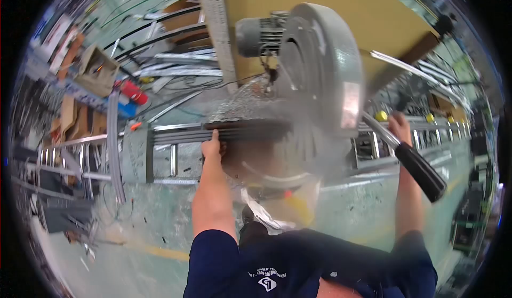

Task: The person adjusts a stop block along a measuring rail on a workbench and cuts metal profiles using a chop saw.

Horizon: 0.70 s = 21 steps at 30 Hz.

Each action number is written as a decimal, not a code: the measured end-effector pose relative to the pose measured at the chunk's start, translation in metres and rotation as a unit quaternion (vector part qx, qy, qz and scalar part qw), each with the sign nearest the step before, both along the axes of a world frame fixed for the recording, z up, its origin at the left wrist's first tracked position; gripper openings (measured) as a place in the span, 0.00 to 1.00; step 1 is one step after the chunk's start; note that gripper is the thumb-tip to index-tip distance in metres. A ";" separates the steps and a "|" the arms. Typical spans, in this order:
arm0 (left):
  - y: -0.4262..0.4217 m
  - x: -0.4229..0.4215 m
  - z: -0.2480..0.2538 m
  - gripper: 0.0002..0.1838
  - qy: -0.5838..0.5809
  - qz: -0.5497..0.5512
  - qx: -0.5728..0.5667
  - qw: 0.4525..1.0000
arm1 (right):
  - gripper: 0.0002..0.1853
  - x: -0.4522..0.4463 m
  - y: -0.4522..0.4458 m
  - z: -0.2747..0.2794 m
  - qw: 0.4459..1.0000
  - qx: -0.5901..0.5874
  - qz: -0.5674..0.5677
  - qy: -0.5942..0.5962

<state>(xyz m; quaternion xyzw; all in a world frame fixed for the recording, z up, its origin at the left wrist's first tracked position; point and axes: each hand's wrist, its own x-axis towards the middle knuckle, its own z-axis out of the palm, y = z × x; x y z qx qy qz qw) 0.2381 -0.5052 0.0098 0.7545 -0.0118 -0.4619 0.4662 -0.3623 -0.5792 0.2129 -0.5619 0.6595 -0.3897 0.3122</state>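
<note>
our left arm (212,199) stretched forward, left hand (212,147) with index finger extended on dark bars (248,131) beside the grey machine (322,58), its grip unclear, our right arm (408,210) passing behind the black handle (421,172), right hand (399,127) with finger opening and hold we cannot tell

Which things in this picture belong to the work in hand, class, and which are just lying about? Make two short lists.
In the work:
left hand, on the dark bars
dark bars
grey machine with its black-gripped lever
right hand, near the lever

Apparently lying about:
red cylinder
open brown box
loose metal strips
</note>
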 end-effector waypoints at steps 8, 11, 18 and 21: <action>-0.002 -0.001 0.005 0.25 0.011 -0.023 -0.018 1.000 | 0.43 0.174 0.109 0.296 0.954 -0.160 0.227 0.116; 0.002 0.001 0.003 0.26 0.019 -0.019 -0.020 0.999 | 0.31 0.239 0.143 0.329 0.937 -0.009 0.270 0.220; -0.007 -0.006 0.003 0.33 0.079 -0.074 -0.103 0.989 | 0.19 0.273 0.176 0.285 0.839 0.105 0.172 0.505; -0.024 0.036 -0.063 0.28 0.111 -0.133 -0.112 0.979 | 0.23 0.259 0.218 0.225 0.863 0.103 0.169 0.464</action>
